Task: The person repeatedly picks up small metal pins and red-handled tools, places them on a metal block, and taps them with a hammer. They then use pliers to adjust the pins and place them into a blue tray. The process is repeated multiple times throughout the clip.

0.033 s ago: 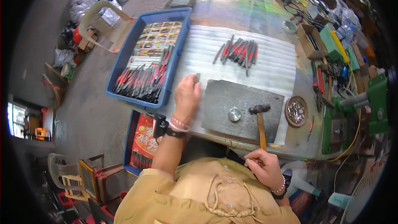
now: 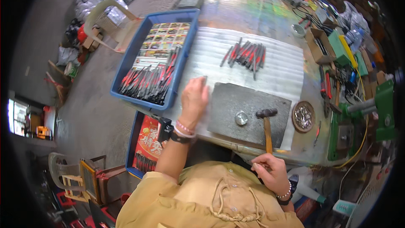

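My left hand (image 2: pixel 194 103) is closed and blurred over the white foam sheet (image 2: pixel 282 63), left of a dark flat slab (image 2: pixel 228 128). A small grey tip juts past its fingers; the thing it belongs to is hidden. On the slab lie a hammer (image 2: pixel 267 118) with a wooden handle and a small round shiny metal piece (image 2: pixel 241 118). My right hand (image 2: pixel 271 172) is curled with its fingers pinched at the table's near edge, just below the handle's end. I cannot make out what is in it. A pile of slim grey-and-red tools (image 2: pixel 247 55) lies beyond the slab.
Many similar tools lie in a blue crate (image 2: pixel 189 46) at left; a second blue crate (image 2: pixel 130 156) sits lower. Right of the slab are a round bowl (image 2: pixel 312 116) of small metal parts, red-handled pliers (image 2: pixel 324 85) and a green machine (image 2: pixel 384 109). A plastic chair (image 2: pixel 95 19) stands far left.
The whole view has shifted slightly, so things sit a little farther right. Both hands keep nearly the same places relative to the slab.
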`<state>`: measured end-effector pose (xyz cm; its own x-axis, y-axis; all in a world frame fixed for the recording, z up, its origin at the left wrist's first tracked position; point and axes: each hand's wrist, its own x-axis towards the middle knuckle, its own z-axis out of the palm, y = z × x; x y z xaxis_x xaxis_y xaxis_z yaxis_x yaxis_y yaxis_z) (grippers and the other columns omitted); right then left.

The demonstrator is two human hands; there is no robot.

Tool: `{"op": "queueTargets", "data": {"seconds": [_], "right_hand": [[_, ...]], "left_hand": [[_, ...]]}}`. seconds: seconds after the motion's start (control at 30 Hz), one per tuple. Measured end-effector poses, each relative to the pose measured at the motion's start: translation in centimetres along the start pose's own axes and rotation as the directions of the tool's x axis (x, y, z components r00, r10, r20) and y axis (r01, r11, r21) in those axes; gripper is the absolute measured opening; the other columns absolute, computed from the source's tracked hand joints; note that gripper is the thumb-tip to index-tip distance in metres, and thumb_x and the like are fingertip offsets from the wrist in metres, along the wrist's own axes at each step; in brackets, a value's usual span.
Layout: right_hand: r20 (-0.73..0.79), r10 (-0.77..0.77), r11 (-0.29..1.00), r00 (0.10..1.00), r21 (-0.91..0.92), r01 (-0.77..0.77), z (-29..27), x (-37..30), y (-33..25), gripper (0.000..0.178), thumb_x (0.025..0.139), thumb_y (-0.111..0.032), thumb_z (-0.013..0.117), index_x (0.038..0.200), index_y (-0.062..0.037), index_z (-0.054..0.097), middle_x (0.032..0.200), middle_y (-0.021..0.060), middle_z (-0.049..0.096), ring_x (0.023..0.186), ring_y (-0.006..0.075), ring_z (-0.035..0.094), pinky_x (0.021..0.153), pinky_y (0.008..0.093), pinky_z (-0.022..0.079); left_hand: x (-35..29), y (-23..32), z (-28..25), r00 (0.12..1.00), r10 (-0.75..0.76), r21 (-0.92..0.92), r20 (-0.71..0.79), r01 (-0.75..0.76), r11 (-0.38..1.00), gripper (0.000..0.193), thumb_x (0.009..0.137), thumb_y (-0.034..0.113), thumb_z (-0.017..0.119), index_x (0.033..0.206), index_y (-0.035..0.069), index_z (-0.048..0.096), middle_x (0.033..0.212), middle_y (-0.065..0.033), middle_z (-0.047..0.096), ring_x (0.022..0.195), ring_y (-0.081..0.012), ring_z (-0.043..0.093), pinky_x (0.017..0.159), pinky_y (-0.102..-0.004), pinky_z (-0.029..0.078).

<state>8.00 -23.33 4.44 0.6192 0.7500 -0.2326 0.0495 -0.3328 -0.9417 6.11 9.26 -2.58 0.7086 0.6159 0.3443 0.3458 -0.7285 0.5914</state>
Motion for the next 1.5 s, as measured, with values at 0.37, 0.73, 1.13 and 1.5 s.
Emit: {"op": "queueTargets", "data": {"seconds": [0.37,0.73,1.13,1.5], "right_hand": [[-0.007,-0.052,0.998,0.999,0.023,0.052,-0.2,-0.3,0.8,0.012,0.087,-0.005,0.067,0.096,0.0029,0.066,0.074,0.0057,0.067,0.062,0.0065,0.059,0.059,0.0215,0.048],[-0.085,0.017,0.994,0.996,0.106,-0.008,-1.7,-2.7,1.8,0.013,0.089,-0.007,0.067,0.097,0.0024,0.066,0.072,0.0039,0.065,0.058,0.0050,0.055,0.056,0.0215,0.046],[-0.388,-0.139,0.971,0.911,-0.233,0.049,-2.2,0.0,2.1,0.018,0.086,-0.010,0.065,0.100,0.0003,0.062,0.089,0.0139,0.064,0.073,0.0287,0.064,0.066,0.0369,0.051],[-0.292,-0.418,0.558,0.860,-0.830,-0.011,-0.8,4.4,1.2,0.037,0.072,-0.010,0.069,0.105,-0.0046,0.052,0.096,0.0126,0.051,0.089,0.0302,0.054,0.076,0.0405,0.047]], "left_hand": [[4.0,9.2,-4.7,0.983,0.184,-0.224,-0.002,-0.180,0.958,0.021,0.085,0.011,0.068,0.103,0.000,0.067,0.090,-0.0148,0.069,0.068,-0.0239,0.067,0.064,-0.0326,0.053],[13.8,0.7,8.9,0.937,-0.181,0.321,0.299,0.080,0.944,0.022,0.079,0.018,0.065,0.094,0.003,0.071,0.095,-0.0225,0.069,0.094,-0.0392,0.066,0.085,-0.0452,0.052],[11.4,3.4,5.0,0.996,0.024,0.069,0.087,-0.030,0.997,0.019,0.080,0.017,0.066,0.086,-0.001,0.068,0.079,-0.0213,0.068,0.075,-0.0413,0.066,0.070,-0.0459,0.052],[-1.9,10.4,-7.4,0.958,0.006,-0.640,0.286,0.187,0.746,0.006,0.087,-0.003,0.065,0.091,-0.003,0.060,0.080,0.0005,0.061,0.070,-0.0033,0.054,0.061,-0.0188,0.043]]}}
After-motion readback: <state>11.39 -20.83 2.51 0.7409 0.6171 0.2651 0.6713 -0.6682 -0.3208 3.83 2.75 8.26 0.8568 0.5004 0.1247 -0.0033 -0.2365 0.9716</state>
